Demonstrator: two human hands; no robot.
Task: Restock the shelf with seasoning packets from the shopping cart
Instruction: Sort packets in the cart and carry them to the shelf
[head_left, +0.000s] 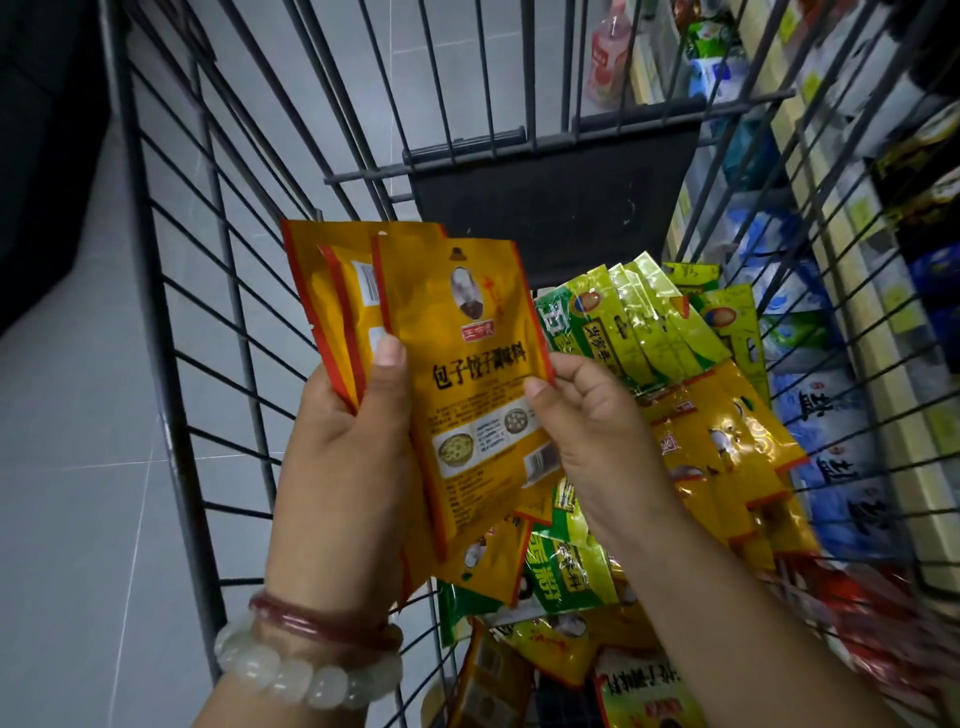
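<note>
I have a fanned stack of orange-yellow seasoning packets (457, 374) in my left hand (348, 457), at least 3 of them, held up over the shopping cart (171, 374). My thumb lies across the front of the stack and my fingers are curled behind it, so that hand is grasping them. My right hand (597, 431) pinches the right edge of the front packet between thumb and fingers, squaring it against the others.

These are thin foil-look pouches, and I judge them light and flexible, with glossy faces that will slide over each other. The fan shape already shows how easily they slip out of line. The sealed edges look stiffer than the filled middle, so I would take hold there, or clamp the whole stack low across its width with thumb in front, as my left hand does now. Squeezing the middle hard seems pointless, since the powder inside would only shift.

The rest of the stock lies in the cart below my hands: green seasoning packets (639, 322) leaning in a row toward the far end, more orange-yellow ones (727, 447) to the right, and a mixed heap nearer me. The shelf (841, 218) runs along the right side beyond the cart's wires, with blue and white bags (836, 457) on it.
</note>
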